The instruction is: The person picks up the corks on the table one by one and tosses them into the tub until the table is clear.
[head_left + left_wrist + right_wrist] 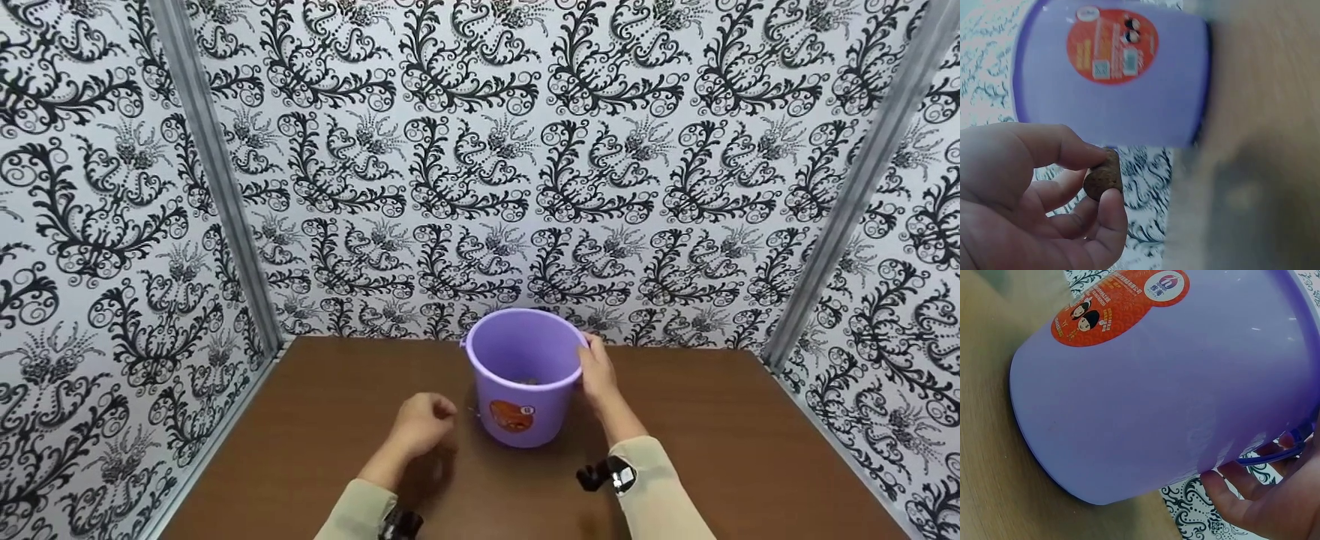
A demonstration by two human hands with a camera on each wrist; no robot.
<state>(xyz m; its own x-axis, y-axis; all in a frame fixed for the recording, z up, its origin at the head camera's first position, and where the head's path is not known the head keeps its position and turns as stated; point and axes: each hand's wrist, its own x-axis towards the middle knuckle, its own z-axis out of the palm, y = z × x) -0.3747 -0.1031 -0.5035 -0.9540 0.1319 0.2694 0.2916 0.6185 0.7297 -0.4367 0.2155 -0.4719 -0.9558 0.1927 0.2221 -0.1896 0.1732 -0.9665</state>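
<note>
A purple bucket [521, 412] with an orange-red sticker is on the brown table, its mouth facing up. My right hand [598, 375] holds it at the right side of the rim; the right wrist view shows fingers [1224, 495] against the outer wall near the purple handle [1272, 457]. To the left of the bucket, apart from it, is my left hand [424, 424]. Between thumb and fingers it pinches a small brown cork [1104, 177], plain in the left wrist view. Some small brownish things [529, 381] lie at the bottom of the bucket, too small to tell apart.
The brown wooden table [322, 420] reaches to patterned black-and-white walls [480, 187] at the back and both sides. Grey metal posts [225, 172] stand at the two back corners. Each wrist carries a small black camera [604, 475].
</note>
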